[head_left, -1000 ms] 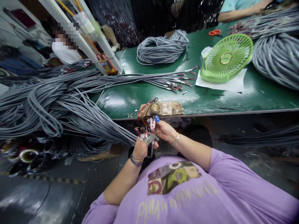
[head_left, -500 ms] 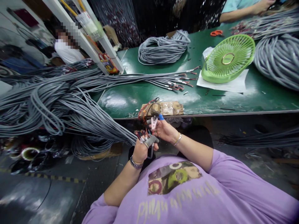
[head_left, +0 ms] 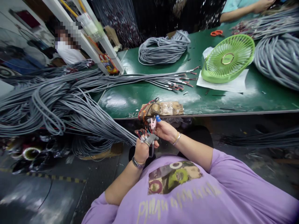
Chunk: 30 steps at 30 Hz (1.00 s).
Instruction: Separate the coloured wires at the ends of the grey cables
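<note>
My left hand (head_left: 143, 150) is wrapped round a bundle of grey cables (head_left: 123, 133), a grey cover on its thumb. Fine coloured wire ends (head_left: 143, 133) fan out above its fingers. Close beside it, my right hand (head_left: 165, 130) has a blue cover on one fingertip. Its fingers close at a small pale pink clip (head_left: 153, 123), which looks like a clothes peg; part of their grip is hidden. Just beyond, a wooden block (head_left: 167, 109) with red and black leads lies along the bench edge.
More grey cables (head_left: 46, 99) spread over the left side, some with bared ends on the green bench (head_left: 130, 96). A coiled cable bundle (head_left: 163, 49), a green fan (head_left: 227, 59), orange-handled scissors (head_left: 216, 33) and a thick coil (head_left: 279, 59) stand farther back. A co-worker's arm (head_left: 243, 11) shows at top right.
The blue-covered fingertip of my right hand has moved left and down, closer to the pink clip. My left hand has shifted slightly right, still on the cables.
</note>
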{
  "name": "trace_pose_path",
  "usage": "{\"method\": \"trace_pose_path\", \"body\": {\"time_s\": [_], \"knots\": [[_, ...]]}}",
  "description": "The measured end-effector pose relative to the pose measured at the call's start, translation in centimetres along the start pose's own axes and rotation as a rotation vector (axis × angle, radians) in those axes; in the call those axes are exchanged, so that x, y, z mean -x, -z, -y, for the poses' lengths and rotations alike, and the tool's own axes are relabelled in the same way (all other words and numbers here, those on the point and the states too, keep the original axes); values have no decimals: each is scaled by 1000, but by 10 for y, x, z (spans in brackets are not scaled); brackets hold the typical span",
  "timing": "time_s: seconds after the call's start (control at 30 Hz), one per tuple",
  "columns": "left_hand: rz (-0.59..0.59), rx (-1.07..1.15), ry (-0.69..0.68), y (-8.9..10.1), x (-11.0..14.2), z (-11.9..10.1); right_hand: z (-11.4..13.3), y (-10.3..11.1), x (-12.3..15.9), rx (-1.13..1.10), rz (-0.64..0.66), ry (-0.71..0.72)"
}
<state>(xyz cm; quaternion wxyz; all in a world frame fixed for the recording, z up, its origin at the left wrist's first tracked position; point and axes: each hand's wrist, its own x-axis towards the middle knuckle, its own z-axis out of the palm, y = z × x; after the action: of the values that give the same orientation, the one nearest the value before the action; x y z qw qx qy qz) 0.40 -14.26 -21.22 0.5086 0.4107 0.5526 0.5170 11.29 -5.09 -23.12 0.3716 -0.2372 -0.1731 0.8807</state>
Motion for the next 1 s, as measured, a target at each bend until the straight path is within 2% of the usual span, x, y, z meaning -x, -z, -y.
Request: {"method": "trace_pose_path", "body": {"time_s": [0.17,0.4,0.6,0.7,0.83,0.87,0.93,1.0], "knots": [[16,-65,-5,2,-2,6,-3,-1,-4,-29,-22,33],[14,-49,-18,6,6,6,-1,2,5,-50,19,-60],[-57,3,-57,5,11,5,5,0,9,-24,53,-67],[-79,28,-67,2,8,3,2,2,8,53,17,28],[-93,44,-58,-3,4,0,-5,9,7,285,-129,349],[-99,40,-51,-4,3,0,-5,10,7,311,-153,386],[-110,25,-42,-5,2,1,-5,9,5,282,-129,326],[-119,4,-37,-5,0,3,-4,7,4,189,-56,182]]}}
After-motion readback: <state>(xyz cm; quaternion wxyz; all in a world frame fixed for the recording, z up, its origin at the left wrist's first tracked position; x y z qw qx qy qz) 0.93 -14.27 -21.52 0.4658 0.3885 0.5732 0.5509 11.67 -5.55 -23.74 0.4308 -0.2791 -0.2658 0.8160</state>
